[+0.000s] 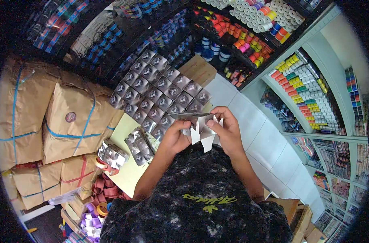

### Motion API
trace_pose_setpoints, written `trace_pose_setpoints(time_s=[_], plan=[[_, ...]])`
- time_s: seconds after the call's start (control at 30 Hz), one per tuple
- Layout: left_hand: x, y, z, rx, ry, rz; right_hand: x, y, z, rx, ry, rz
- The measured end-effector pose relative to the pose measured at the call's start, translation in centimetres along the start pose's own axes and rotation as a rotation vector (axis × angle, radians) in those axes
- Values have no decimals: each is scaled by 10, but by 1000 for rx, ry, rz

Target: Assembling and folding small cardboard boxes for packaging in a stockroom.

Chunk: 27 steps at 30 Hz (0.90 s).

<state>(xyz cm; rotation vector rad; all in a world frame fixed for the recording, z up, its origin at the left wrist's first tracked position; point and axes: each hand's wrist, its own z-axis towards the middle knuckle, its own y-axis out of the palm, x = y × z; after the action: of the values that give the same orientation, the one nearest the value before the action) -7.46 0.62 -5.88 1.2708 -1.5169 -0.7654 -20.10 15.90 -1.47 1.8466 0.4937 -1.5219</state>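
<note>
In front of my chest I hold a small grey-and-silver carton point(199, 121), its white-lined flaps folded out and pointing toward me. My left hand point(177, 135) grips its left side with the thumb on top. On the other side my right hand point(227, 130) is closed on it, the thumb pressing by the flaps. Just beyond my hands, rows of matching silver-grey boxes point(153, 94) cover much of a pale yellow table point(129, 176). Nearer my left forearm lie a few wrapped boxes point(139, 146) and a shiny plastic-wrapped pack point(112, 154).
Brown paper parcels point(69, 123) tied with blue and red straps are stacked at the left. Red rolls point(105, 187) and purple rolls point(91, 222) sit below them. A cardboard box point(197, 73) stands past the table. Shelves of coloured spools point(304, 91) line the right, beside the tiled floor point(253, 129).
</note>
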Motion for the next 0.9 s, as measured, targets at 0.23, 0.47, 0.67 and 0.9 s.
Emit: trace_pose_setpoints(time_s=[0.23,0.47,0.67,0.9], plan=[[-2,14,2,-100,38,25,-7,-2,2,21,-88,-97],[-5,12,-2,-110,14,10,-3,-4,-1,48,-70,-68],[-5,12,-8,-89,10,-29,-8,9,-7,165,-5,42],[-12,16,-21,-20,161,189,5,11,-16,222,56,35]])
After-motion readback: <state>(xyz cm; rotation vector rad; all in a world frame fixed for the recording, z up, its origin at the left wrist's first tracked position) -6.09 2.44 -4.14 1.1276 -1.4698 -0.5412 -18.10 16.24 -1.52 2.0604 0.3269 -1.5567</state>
